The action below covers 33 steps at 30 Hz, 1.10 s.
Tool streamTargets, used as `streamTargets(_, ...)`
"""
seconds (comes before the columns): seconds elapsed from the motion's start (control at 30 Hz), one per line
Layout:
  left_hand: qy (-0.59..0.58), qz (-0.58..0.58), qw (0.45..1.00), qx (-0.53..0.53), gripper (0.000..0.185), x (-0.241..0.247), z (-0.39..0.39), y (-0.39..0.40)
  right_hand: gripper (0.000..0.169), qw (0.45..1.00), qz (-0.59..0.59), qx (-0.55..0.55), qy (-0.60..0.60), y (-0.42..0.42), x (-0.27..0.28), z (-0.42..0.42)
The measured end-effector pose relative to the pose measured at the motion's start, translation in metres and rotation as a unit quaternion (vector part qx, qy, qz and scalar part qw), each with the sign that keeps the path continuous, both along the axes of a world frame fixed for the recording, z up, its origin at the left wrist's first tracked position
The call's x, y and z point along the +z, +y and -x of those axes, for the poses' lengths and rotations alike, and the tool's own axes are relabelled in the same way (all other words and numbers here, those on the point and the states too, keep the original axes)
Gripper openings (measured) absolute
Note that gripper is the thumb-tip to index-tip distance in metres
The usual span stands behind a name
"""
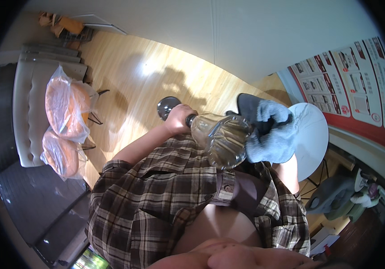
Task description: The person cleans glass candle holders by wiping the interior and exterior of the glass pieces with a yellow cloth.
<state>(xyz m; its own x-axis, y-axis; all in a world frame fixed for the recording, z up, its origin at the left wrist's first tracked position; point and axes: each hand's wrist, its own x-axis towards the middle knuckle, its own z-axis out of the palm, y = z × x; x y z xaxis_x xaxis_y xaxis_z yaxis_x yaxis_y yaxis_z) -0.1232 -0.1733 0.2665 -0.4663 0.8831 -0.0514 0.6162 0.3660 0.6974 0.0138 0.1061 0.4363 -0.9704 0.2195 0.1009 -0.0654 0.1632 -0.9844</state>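
Observation:
My left hand (180, 118) grips the dark stem of a footed glass vase (217, 141) with fluted, smoky amber walls. The vase lies tilted sideways before my chest, its round dark foot at the left and its wavy rim at the right. A grey and black cloth (269, 134) covers my right hand (287, 169), so that only the wrist and forearm show and the fingers are hidden. One side of the cloth meets or overlaps the vase's rim; whether it reaches inside I cannot tell.
At the right, behind the cloth, stands a round white marbled table (310, 141). Chairs (333, 195) are beyond it. Orange items in clear plastic bags (67, 107) rest on a pale tufted bench (27, 111) at the left. Below is a light wood floor (135, 87); a pale wall (246, 37) rises ahead.

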Motion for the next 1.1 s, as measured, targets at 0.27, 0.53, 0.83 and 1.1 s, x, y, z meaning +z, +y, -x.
streamTargets(0.27,-0.112,-0.160,0.979,-0.053,0.035,-0.009,-0.003,0.057,0.047,0.971,-0.212,-0.088,0.063,-0.003,0.019,-0.020)
streamTargets(0.53,-0.253,-0.176,0.951,-0.005,0.029,0.004,-0.016,0.068,0.027,0.975,-0.167,-0.128,0.068,0.001,0.018,-0.034)
streamTargets(0.83,-0.209,-0.139,0.967,0.042,0.040,-0.053,-0.007,0.079,0.024,0.894,-0.378,-0.234,0.049,0.100,0.120,-0.107)
streamTargets(1.1,-0.142,-0.072,0.986,0.057,0.026,-0.024,-0.011,0.127,0.017,0.929,-0.352,-0.044,0.102,0.059,0.127,-0.069)
